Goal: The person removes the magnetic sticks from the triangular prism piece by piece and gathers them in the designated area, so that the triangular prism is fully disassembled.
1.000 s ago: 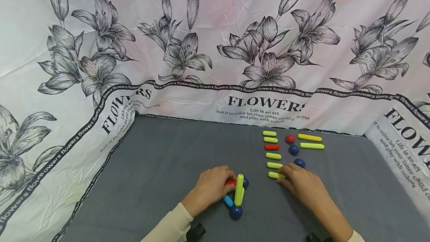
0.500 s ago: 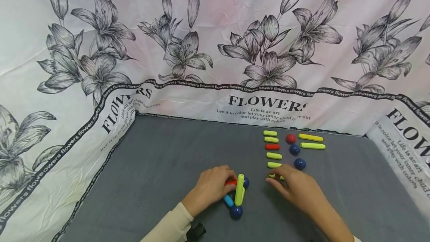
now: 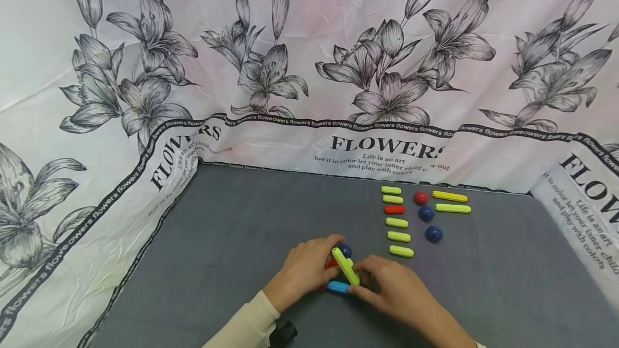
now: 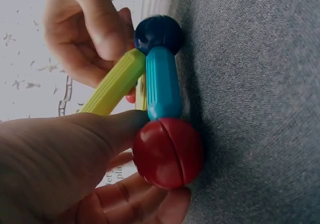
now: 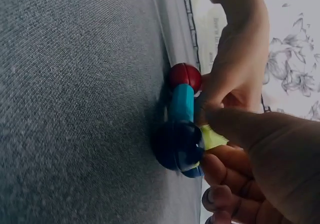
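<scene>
A small frame of magnetic sticks and balls lies on the grey cloth between both hands. In the head view it shows a yellow-green stick [image 3: 346, 267], a light blue stick [image 3: 338, 287], part of a red stick and a dark blue ball [image 3: 345, 250]. My left hand [image 3: 307, 265] grips its left side, with thumb and fingers about the red ball [image 4: 169, 153] in the left wrist view. At the other end of the light blue stick, my right hand [image 3: 398, 289] holds the frame by the near dark blue ball [image 5: 175, 145], which the fingers hide in the head view.
Right of the frame runs a column of short sticks, several yellow-green [image 3: 401, 251] and one red [image 3: 394, 210]. Beside it lie a loose red ball [image 3: 420, 197], two dark blue balls [image 3: 433, 234] and two longer yellow sticks [image 3: 452, 208]. A flower-printed cloth [image 3: 382, 154] hangs behind.
My right hand has left the nearest short stick in the column and moved left to the frame. The frame has turned, its light blue stick now lying nearly level in the head view.
</scene>
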Demonstrator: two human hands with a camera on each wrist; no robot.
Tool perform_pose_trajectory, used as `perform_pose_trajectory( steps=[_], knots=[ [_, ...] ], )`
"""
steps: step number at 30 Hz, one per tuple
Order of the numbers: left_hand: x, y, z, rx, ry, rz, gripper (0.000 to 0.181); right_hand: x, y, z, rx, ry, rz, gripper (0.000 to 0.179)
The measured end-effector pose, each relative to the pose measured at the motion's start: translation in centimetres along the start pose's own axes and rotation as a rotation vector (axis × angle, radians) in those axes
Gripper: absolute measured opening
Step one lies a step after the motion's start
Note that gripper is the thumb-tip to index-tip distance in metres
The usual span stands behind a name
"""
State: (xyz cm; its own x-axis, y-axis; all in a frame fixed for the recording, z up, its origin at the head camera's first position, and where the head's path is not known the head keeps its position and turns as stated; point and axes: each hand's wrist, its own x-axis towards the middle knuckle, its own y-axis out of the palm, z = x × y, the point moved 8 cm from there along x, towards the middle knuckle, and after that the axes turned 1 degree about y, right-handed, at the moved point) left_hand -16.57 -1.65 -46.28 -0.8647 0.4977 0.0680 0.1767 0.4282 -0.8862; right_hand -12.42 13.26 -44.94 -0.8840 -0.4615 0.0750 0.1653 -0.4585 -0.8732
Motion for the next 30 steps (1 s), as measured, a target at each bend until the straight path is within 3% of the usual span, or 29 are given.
perform_pose_trajectory(
  steps=[2,6,15,30],
  knots=[
    [0.1,0.1,-0.1,-0.021,0.011,0.001,0.054,0.1,0.2,-0.1,-0.024,0.012,-0.006,0.027],
    [0.1,0.1,-0.1,-0.071,0.007,0.015,0.052,0.2,0.3,-0.3,-0.035,0.027,0.000,0.024],
    [0.1,-0.2,0.0,-0.069,-0.028,0.010,0.048,-0.5,-0.1,-0.9,0.072,0.071,-0.006,0.021],
    [-0.5,-1.1,0.3,0.135,-0.056,-0.044,0.042,-2.2,-0.2,-1.9,0.086,0.123,-0.003,0.025]
  ],
)
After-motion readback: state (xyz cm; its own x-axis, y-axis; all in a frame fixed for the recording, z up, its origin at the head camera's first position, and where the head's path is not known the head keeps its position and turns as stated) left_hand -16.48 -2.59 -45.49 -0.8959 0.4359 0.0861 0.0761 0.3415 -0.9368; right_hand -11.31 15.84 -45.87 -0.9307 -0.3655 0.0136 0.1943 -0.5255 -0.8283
